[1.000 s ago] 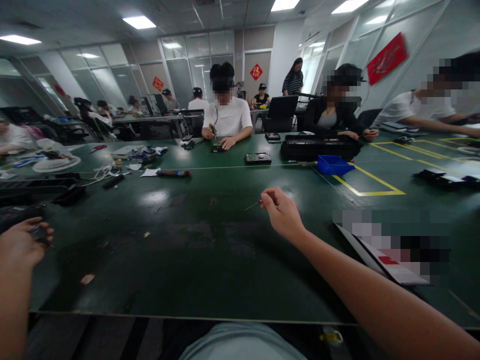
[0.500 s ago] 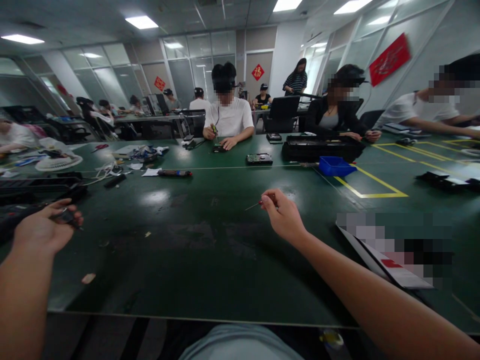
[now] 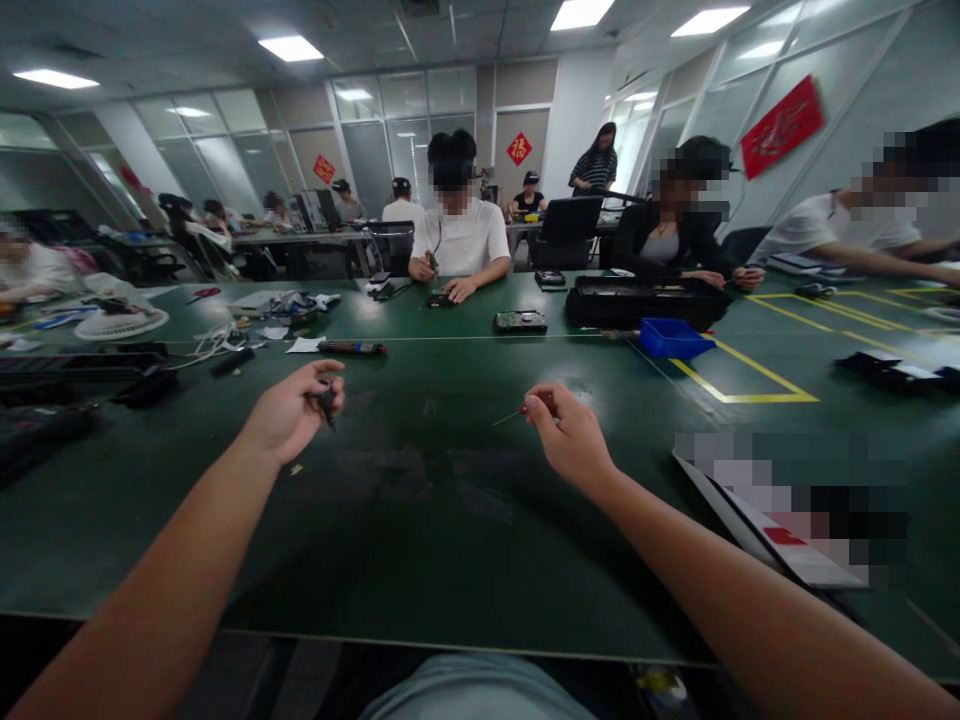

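Note:
My left hand (image 3: 289,415) is raised over the left-middle of the green table, closed on a small black part (image 3: 325,402) that juts down from the fingers; its kind I cannot make out. Over the middle right, my right hand (image 3: 568,428) pinches a thin screwdriver (image 3: 508,417). The metal shaft points left and down, while a bit of red handle shows at the fingertips. A clear gap separates the two hands. Below and beside my left hand lies a small pale scrap (image 3: 297,469).
Beyond my hands lie a dark pen-shaped electric tool (image 3: 352,348), a hard drive (image 3: 520,321) and a blue bin (image 3: 673,338). Black casings (image 3: 67,365) and cables sit at left. A silver panel (image 3: 750,520) lies at right. A co-worker (image 3: 457,240) works across the table (image 3: 420,560).
My left hand has swung from the far left toward the middle, carrying the small black part. My right hand with the screwdriver stays nearly in place.

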`<action>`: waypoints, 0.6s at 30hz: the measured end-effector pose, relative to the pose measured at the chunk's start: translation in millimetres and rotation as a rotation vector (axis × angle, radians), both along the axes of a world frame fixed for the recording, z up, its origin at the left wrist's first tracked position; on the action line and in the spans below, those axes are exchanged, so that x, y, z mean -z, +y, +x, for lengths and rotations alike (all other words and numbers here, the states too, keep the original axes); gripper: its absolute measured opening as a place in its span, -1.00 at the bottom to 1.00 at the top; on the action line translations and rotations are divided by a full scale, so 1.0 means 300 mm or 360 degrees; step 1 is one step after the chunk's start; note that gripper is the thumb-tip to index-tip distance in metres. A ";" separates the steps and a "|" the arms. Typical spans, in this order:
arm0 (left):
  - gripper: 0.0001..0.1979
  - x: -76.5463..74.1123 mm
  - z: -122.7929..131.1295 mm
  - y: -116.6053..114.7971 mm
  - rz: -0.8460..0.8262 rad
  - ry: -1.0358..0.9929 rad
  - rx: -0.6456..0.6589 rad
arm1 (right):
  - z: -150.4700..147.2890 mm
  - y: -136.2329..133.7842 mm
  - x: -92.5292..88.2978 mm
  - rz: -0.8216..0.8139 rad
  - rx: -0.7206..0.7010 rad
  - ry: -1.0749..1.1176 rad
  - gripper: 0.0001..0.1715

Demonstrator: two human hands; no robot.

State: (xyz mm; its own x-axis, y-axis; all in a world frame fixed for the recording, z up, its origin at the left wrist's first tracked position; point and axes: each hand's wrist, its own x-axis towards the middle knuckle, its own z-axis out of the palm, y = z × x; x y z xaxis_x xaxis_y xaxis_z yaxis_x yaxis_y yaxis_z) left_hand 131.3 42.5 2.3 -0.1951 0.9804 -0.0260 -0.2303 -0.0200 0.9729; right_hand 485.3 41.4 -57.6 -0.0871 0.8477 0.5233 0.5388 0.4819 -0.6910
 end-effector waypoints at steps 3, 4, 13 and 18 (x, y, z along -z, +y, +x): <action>-0.71 0.036 0.128 0.028 0.0010 0.0014 0.0237 | -0.003 -0.012 -0.014 0.0033 -0.0020 -0.0124 -0.74; -0.72 0.050 0.171 0.036 0.0020 0.0008 0.0328 | -0.004 -0.017 -0.019 0.0037 -0.0045 -0.0165 -0.73; -0.55 0.228 0.509 0.056 0.0380 0.0759 0.0660 | -0.017 -0.069 -0.046 0.0071 -0.0324 -0.0410 -0.74; -0.79 0.292 0.590 0.024 0.0719 0.1257 0.0926 | -0.031 -0.101 -0.060 0.0007 -0.0621 -0.0488 -0.79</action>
